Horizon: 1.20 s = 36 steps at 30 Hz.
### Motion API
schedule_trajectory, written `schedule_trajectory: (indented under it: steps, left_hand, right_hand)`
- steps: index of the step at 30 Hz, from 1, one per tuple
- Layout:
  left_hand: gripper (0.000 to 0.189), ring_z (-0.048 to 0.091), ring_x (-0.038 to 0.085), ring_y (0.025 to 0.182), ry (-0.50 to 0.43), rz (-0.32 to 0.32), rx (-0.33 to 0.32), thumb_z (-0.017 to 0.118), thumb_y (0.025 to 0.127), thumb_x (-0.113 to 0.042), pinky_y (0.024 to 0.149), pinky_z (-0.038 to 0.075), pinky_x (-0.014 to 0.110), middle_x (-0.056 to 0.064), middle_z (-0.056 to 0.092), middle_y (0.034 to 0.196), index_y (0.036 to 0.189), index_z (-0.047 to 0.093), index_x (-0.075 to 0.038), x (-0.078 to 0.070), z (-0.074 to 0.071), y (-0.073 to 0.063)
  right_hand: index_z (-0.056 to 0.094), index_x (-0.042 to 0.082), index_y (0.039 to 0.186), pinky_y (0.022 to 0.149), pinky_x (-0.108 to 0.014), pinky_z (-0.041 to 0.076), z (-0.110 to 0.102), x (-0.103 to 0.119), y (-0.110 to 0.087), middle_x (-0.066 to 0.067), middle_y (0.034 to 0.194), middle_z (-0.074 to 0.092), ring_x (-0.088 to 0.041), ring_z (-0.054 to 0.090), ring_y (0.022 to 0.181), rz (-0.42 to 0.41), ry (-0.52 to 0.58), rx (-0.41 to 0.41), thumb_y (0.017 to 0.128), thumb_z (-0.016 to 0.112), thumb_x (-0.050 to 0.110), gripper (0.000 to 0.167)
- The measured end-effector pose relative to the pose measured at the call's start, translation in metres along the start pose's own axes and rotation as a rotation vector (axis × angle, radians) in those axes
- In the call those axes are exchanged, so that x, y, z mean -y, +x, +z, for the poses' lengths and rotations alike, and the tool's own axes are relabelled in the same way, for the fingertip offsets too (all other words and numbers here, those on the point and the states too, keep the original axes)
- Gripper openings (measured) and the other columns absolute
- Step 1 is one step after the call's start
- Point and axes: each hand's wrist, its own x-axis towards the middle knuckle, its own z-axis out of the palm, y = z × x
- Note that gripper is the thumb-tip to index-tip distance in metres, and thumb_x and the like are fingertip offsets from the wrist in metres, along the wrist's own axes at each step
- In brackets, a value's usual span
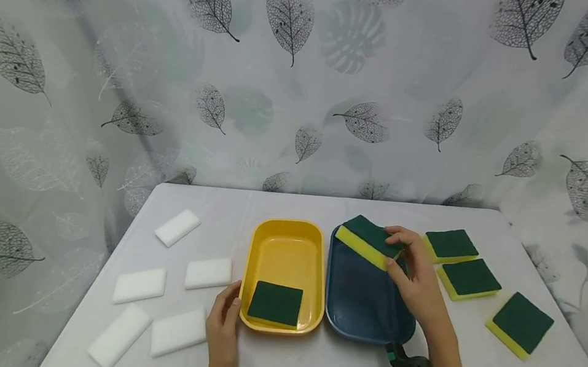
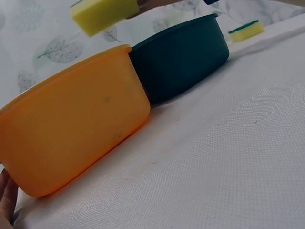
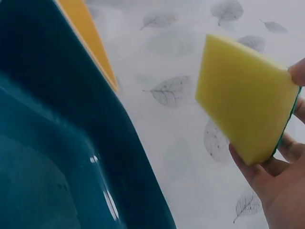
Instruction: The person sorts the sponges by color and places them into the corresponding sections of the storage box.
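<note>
Early days, I'd judge: of five green-and-yellow sponges (image 1: 275, 303), one lies in the single yellow tub (image 1: 284, 256), the right hand (image 1: 415, 278) pinches another above the far end of the single blue tub (image 1: 367, 308), and three lie out right. Five white blocks (image 1: 178, 332) lie left; the left hand (image 1: 223, 329) rests unclenched against the yellow tub's left side.

A green-topped yellow sponge (image 1: 369, 238) was tilted above the blue tub (image 1: 364, 301), which stood beside the yellow tub (image 1: 284, 256)
</note>
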Motion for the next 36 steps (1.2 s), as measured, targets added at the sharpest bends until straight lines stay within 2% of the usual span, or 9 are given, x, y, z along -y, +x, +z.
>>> schedule_trajectory:
  steps: [6, 10, 13, 17, 21, 23, 29, 36]
  left_hand:
    - [0.037, 0.054, 0.003, 0.129, 0.003, 0.008, 0.009, 0.049, 0.112, -0.032, 0.103, 0.044, 0.004, -0.004, 0.060, 0.146, 0.145, 0.058, -0.019, 0.001, 0.000, 0.001]
    - [0.037, 0.054, 0.001, 0.130, 0.005, 0.008, 0.012, 0.049, 0.112, -0.033, 0.103, 0.043, 0.004, -0.004, 0.060, 0.147, 0.145, 0.058, -0.020, 0.002, -0.001, 0.001]
    - [0.037, 0.054, 0.000, 0.129, 0.004, 0.004, 0.011, 0.049, 0.112, -0.033, 0.103, 0.043, 0.004, -0.004, 0.060, 0.147, 0.145, 0.058, -0.020, 0.002, -0.001, 0.001]
    - [0.036, 0.054, 0.001, 0.130, 0.002, -0.007, 0.010, 0.049, 0.111, -0.033, 0.103, 0.043, 0.004, -0.005, 0.060, 0.147, 0.144, 0.059, -0.022, 0.001, -0.002, 0.001]
    - [0.037, 0.054, 0.002, 0.130, 0.014, -0.021, 0.007, 0.049, 0.111, -0.035, 0.103, 0.043, 0.004, -0.006, 0.060, 0.147, 0.145, 0.059, -0.022, 0.000, -0.001, 0.002]
    - [0.037, 0.054, 0.002, 0.129, 0.016, -0.023, 0.005, 0.050, 0.111, -0.035, 0.103, 0.043, 0.004, -0.006, 0.060, 0.147, 0.145, 0.058, -0.022, 0.000, -0.001, 0.002]
    - [0.036, 0.054, 0.001, 0.129, 0.000, -0.011, 0.007, 0.050, 0.111, -0.031, 0.103, 0.043, 0.004, -0.004, 0.060, 0.146, 0.144, 0.059, -0.020, 0.000, -0.001, 0.002]
    - [0.036, 0.056, 0.001, 0.128, -0.015, 0.001, 0.009, 0.051, 0.111, -0.031, 0.103, 0.045, 0.005, -0.002, 0.061, 0.145, 0.144, 0.060, -0.019, 0.000, -0.002, 0.002]
  right_hand:
    - [0.056, 0.008, 0.125, 0.101, -0.012, 0.038, 0.016, 0.003, 0.000, -0.012, 0.152, 0.048, -0.003, 0.042, 0.140, -0.036, -0.056, 0.098, 0.098, 0.061, -0.004, 0.030]
    - [0.059, 0.018, 0.126, 0.106, -0.012, 0.038, 0.029, 0.006, -0.001, -0.007, 0.151, 0.049, -0.006, 0.043, 0.138, -0.049, -0.098, 0.147, 0.097, 0.064, 0.001, 0.034]
    - [0.059, 0.022, 0.127, 0.112, -0.015, 0.037, 0.039, 0.008, -0.001, -0.004, 0.152, 0.049, -0.013, 0.044, 0.139, -0.060, -0.123, 0.193, 0.098, 0.065, 0.004, 0.035]
    - [0.058, 0.024, 0.130, 0.117, -0.028, 0.041, 0.055, 0.013, -0.002, -0.004, 0.153, 0.047, -0.021, 0.045, 0.140, -0.075, -0.163, 0.269, 0.099, 0.065, 0.007, 0.036]
    - [0.057, 0.026, 0.133, 0.117, -0.043, 0.046, 0.072, 0.018, -0.003, -0.001, 0.155, 0.046, -0.022, 0.044, 0.144, -0.077, -0.175, 0.344, 0.100, 0.065, 0.012, 0.036]
    - [0.056, 0.027, 0.134, 0.118, -0.046, 0.046, 0.080, 0.020, -0.004, 0.000, 0.155, 0.045, -0.021, 0.044, 0.145, -0.068, -0.165, 0.382, 0.101, 0.065, 0.015, 0.036]
    - [0.057, 0.030, 0.132, 0.116, -0.046, 0.048, 0.101, 0.022, -0.009, 0.004, 0.156, 0.045, -0.015, 0.049, 0.139, -0.026, -0.140, 0.473, 0.101, 0.066, 0.019, 0.034]
    - [0.060, 0.023, 0.132, 0.111, -0.041, 0.053, 0.120, 0.021, -0.013, -0.002, 0.155, 0.046, -0.017, 0.052, 0.135, -0.082, -0.145, 0.526, 0.097, 0.068, 0.014, 0.037]
